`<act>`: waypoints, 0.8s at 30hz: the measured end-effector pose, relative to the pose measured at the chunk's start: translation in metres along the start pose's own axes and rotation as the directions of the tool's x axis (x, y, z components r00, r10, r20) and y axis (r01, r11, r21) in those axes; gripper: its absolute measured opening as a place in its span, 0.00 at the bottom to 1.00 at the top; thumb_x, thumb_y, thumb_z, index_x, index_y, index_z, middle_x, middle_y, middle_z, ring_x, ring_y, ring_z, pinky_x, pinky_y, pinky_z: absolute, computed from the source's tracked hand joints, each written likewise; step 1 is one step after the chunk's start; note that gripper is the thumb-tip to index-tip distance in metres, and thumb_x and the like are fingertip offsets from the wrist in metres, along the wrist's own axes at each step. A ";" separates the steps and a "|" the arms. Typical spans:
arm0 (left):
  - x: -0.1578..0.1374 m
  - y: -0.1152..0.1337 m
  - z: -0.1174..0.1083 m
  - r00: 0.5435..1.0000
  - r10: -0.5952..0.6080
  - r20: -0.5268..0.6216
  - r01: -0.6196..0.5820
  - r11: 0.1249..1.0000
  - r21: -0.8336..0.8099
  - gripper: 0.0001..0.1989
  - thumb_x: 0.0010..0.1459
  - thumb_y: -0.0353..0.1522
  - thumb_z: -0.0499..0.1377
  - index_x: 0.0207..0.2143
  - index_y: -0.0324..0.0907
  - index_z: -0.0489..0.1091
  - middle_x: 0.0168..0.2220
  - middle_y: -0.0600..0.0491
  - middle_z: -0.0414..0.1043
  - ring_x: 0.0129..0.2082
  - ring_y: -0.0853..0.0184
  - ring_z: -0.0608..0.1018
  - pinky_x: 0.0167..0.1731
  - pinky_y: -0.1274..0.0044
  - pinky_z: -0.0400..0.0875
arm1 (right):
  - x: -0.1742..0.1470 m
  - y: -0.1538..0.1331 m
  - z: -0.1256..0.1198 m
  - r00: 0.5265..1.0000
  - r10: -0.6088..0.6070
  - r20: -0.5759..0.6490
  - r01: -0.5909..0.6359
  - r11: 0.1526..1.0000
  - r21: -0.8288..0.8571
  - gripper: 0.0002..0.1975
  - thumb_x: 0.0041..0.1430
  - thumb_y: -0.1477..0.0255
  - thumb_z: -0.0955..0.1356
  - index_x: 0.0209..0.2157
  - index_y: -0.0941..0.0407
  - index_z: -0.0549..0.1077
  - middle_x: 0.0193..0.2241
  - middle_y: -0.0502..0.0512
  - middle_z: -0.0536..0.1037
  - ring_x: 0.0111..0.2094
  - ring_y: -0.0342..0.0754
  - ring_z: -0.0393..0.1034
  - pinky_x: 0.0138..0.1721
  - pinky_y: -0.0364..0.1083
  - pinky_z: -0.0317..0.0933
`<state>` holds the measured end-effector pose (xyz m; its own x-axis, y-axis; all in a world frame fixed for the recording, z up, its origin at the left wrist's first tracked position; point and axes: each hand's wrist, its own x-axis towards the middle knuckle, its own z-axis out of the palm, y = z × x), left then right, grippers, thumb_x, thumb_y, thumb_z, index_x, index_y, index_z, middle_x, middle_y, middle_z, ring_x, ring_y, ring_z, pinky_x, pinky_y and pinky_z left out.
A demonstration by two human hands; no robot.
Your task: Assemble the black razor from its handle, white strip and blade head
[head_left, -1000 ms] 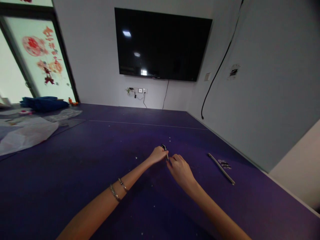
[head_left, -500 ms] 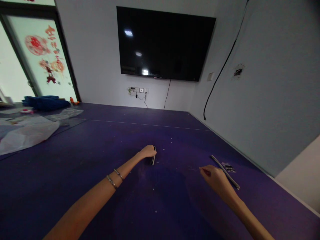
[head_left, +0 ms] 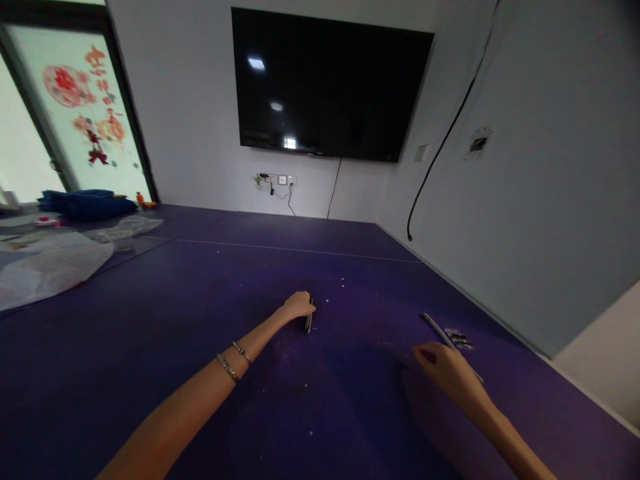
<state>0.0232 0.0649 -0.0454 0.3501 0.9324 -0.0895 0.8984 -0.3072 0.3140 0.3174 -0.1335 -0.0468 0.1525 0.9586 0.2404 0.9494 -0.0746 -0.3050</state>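
Near the middle of the purple surface (head_left: 200, 347), my left hand (head_left: 298, 305) is closed around a narrow black-and-white object (head_left: 309, 323). Its lower end sticks out below my fingers, and I cannot tell its kind. To the right, my right hand (head_left: 445, 367) hovers with its fingers curled together; whatever they hold, if anything, is hidden. Behind that hand lies a long thin grey rod (head_left: 439, 328), its middle partly covered by the hand. A small clear packet (head_left: 459, 338) with dark pieces sits just right of the rod.
Several tiny white bits (head_left: 343, 286) dot the surface. Plastic sheets (head_left: 65, 267) and a dark blue folded cloth (head_left: 87, 204) are at the far left. A television (head_left: 330, 87) hangs on the far wall. A black cable (head_left: 440, 147) dangles along the right wall.
My right hand has moved a little right and toward me, now covering more of the grey rod. My left hand stays nearly in place, still gripping the narrow object.
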 end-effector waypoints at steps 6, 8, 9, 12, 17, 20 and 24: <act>-0.006 0.002 -0.003 1.000 0.006 -0.015 -0.006 1.000 -0.015 0.14 0.47 0.38 0.59 0.31 0.36 0.73 0.33 0.40 0.75 0.34 0.59 0.77 0.30 0.77 0.67 | 0.014 0.022 -0.013 0.996 0.083 -0.022 -0.084 0.996 -0.040 0.15 0.53 0.66 0.61 0.29 0.53 0.78 0.29 0.56 0.79 0.30 0.51 0.73 0.31 0.44 0.59; -0.011 0.001 -0.004 1.000 0.009 -0.020 -0.009 1.000 -0.018 0.16 0.47 0.41 0.58 0.30 0.36 0.73 0.32 0.41 0.75 0.34 0.58 0.77 0.30 0.76 0.67 | 0.021 0.037 -0.019 0.992 0.121 -0.041 -0.123 0.991 -0.054 0.14 0.52 0.66 0.61 0.33 0.53 0.78 0.30 0.56 0.79 0.31 0.52 0.73 0.30 0.44 0.59; -0.014 0.001 -0.005 1.000 0.004 -0.027 -0.005 1.000 -0.019 0.17 0.48 0.43 0.57 0.29 0.37 0.72 0.32 0.41 0.74 0.34 0.58 0.77 0.30 0.75 0.67 | 0.025 0.045 -0.022 0.990 0.132 -0.042 -0.134 0.989 -0.060 0.15 0.52 0.66 0.62 0.34 0.54 0.77 0.30 0.57 0.79 0.32 0.53 0.73 0.30 0.43 0.59; -0.024 -0.003 -0.008 0.997 -0.023 -0.072 0.021 1.000 -0.023 0.21 0.48 0.48 0.55 0.29 0.38 0.71 0.33 0.42 0.74 0.35 0.56 0.76 0.31 0.72 0.67 | 0.031 0.067 -0.031 0.987 0.160 -0.007 -0.160 0.983 -0.086 0.15 0.52 0.67 0.62 0.37 0.54 0.77 0.32 0.58 0.79 0.33 0.53 0.73 0.30 0.43 0.59; -0.043 -0.005 -0.011 0.999 -0.028 -0.024 0.028 1.000 -0.009 0.18 0.47 0.47 0.56 0.27 0.41 0.70 0.33 0.46 0.74 0.35 0.59 0.76 0.31 0.73 0.66 | 0.033 0.087 -0.036 0.957 0.277 0.085 -0.262 0.952 -0.156 0.13 0.50 0.64 0.63 0.32 0.53 0.76 0.27 0.57 0.78 0.30 0.53 0.73 0.28 0.44 0.59; -0.050 -0.002 -0.009 0.999 -0.040 0.024 0.040 0.999 0.006 0.17 0.47 0.46 0.56 0.27 0.41 0.69 0.32 0.47 0.73 0.35 0.59 0.75 0.30 0.74 0.65 | 0.033 0.095 -0.030 0.930 0.348 0.117 -0.320 0.924 -0.208 0.14 0.49 0.60 0.63 0.29 0.53 0.75 0.25 0.58 0.77 0.29 0.54 0.73 0.28 0.45 0.60; -0.051 0.002 -0.005 0.999 -0.041 0.026 0.040 0.999 0.012 0.15 0.47 0.44 0.55 0.26 0.41 0.69 0.32 0.47 0.73 0.35 0.59 0.75 0.31 0.74 0.65 | 0.035 0.103 -0.022 0.918 0.366 0.151 -0.327 0.916 -0.232 0.15 0.49 0.58 0.63 0.27 0.53 0.74 0.25 0.58 0.77 0.29 0.55 0.73 0.28 0.47 0.61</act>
<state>0.0057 0.0183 -0.0352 0.3201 0.9388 -0.1271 0.9148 -0.2714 0.2990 0.4271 -0.1135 -0.0491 0.4465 0.8943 -0.0301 0.8834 -0.4460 -0.1442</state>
